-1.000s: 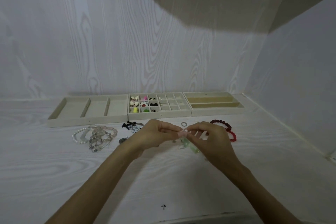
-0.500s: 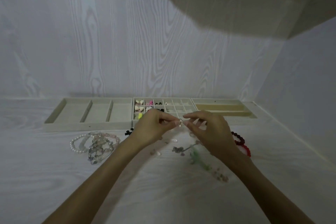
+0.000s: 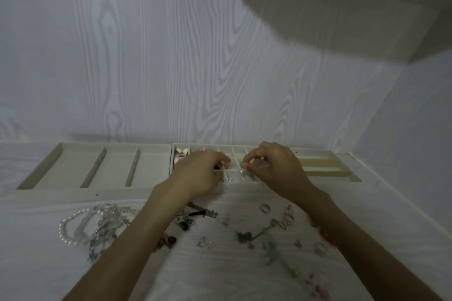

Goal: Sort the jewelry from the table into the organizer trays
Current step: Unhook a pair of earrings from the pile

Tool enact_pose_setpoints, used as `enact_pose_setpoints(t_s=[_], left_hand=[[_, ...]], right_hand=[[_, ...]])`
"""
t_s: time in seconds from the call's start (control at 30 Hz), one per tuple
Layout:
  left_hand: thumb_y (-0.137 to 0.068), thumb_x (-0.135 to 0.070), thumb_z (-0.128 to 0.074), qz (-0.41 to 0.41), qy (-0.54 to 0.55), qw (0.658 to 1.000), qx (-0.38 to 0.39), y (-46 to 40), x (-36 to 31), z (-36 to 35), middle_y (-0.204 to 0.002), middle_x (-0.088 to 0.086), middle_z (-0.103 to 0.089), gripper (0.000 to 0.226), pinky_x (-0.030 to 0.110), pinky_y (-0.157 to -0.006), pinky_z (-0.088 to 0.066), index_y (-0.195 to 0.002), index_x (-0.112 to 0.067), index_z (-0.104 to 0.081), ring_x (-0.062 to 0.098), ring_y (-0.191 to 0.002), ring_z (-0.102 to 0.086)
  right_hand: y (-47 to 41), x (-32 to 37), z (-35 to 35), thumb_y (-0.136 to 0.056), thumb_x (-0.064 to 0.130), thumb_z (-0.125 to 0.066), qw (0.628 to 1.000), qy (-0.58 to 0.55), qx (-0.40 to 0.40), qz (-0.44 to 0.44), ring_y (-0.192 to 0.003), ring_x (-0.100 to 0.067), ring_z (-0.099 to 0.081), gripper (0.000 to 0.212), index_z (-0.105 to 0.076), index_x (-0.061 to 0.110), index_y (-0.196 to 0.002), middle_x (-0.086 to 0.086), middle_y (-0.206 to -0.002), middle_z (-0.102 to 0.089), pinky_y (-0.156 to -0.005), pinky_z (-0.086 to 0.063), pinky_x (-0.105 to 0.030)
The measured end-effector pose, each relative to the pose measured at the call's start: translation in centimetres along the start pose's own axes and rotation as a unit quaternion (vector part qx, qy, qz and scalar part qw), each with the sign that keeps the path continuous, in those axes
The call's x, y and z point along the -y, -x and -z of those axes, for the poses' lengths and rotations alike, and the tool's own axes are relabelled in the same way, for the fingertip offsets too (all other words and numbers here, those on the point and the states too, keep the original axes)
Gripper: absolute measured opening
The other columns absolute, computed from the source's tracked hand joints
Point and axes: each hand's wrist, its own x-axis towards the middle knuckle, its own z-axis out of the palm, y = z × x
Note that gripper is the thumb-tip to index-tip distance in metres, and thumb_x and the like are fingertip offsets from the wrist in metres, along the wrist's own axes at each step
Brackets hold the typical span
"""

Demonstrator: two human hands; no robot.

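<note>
Head view: the desk (image 3: 220,276) carries three trays (image 3: 97,168) along the wall, with loose jewelry (image 3: 244,237) in front. Both hands hover over the middle tray (image 3: 234,175): the right hand (image 3: 276,168) pinches a small earring (image 3: 242,167), the left hand (image 3: 200,173) is curled, its grip unclear.

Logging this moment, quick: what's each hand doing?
Left hand: fingers curled over the grid tray; any hold cannot be told.
Right hand: pinching a small earring.
</note>
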Motion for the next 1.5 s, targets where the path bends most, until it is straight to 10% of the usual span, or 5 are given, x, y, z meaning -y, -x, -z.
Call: enact_pose_setpoints(t_s=[0.37, 0.7, 0.83, 1.5], left_hand=[[-0.094, -0.009, -0.036, -0.006, -0.2, 0.959, 0.199, 1.2, -0.7, 1.2, -0.155, -0.001, -0.02, 0.061, 0.041, -0.116, -0.012, -0.148, -0.034, -0.025, 0.024, -0.143, -0.011], [-0.094, -0.011, -0.037, -0.003, -0.209, 0.959, 0.189, 1.3, -0.9, 1.0, -0.154, 0.0, -0.021, 0.06, 0.038, -0.115, -0.014, -0.148, -0.032, -0.024, 0.024, -0.142, -0.014], [-0.094, -0.011, -0.037, -0.006, -0.212, 0.961, 0.179, 1.3, -1.0, 1.0, -0.153, 0.001, -0.024, 0.058, 0.038, -0.115, -0.014, -0.148, -0.031, -0.025, 0.024, -0.141, -0.016], [-0.095, -0.014, -0.039, -0.017, -0.206, 0.964, 0.167, 1.2, -0.7, 1.1, -0.15, 0.002, -0.028, 0.056, 0.037, -0.115, -0.015, -0.148, -0.029, -0.028, 0.023, -0.138, -0.019]], right_hand=[[-1.7, -0.4, -1.3, -0.082, 0.031, -0.068, 0.986, -0.035, 0.129, -0.101, -0.046, -0.003, -0.038, 0.011, -0.076, 0.024, -0.084, 0.01, -0.039, -0.044, -0.05, -0.021, -0.016], [-1.8, 0.6, -2.4, -0.083, 0.036, -0.063, 0.981, 0.073, 0.142, -0.109, -0.089, -0.015, -0.063, 0.012, -0.075, 0.033, -0.084, 0.016, -0.067, -0.058, -0.092, -0.039, -0.032], [-2.0, 0.8, -3.0, -0.084, 0.032, -0.062, 0.983, 0.101, 0.112, -0.109, -0.096, -0.015, -0.061, 0.013, -0.075, 0.031, -0.084, 0.008, -0.097, -0.071, -0.091, -0.034, -0.03], [-6.2, 2.3, -0.1, -0.081, 0.023, -0.069, 0.945, 0.234, 0.228, 0.021, -0.091, -0.02, -0.062, 0.016, -0.07, 0.016, -0.095, 0.0, -0.099, -0.068, -0.07, -0.042, -0.029]])
